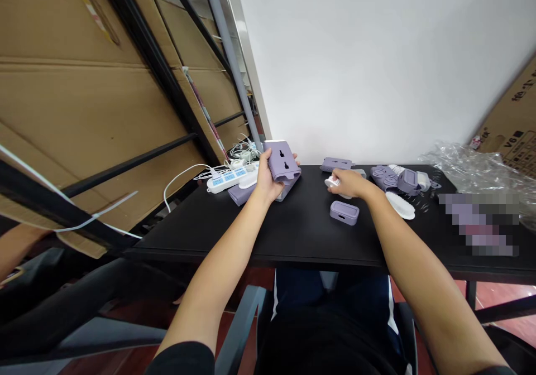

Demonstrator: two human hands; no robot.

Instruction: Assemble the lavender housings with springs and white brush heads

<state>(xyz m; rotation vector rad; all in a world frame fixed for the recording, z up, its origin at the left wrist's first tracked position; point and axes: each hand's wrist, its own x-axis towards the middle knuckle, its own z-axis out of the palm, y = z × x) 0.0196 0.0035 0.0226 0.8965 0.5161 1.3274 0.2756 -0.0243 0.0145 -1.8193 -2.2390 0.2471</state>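
My left hand grips a purple socket block with outlet holes on its face, tilted up off the black table. Under it lies another purple housing. My right hand rests on the table further right, fingers curled round a small white part. A small purple cap piece lies just in front of that hand. A flat purple piece lies behind it.
A white power strip with cables sits at the table's left rear. Several purple and white parts lie at the right, beside crumpled clear plastic and a cardboard box. Cardboard sheets and a black metal rack stand on the left.
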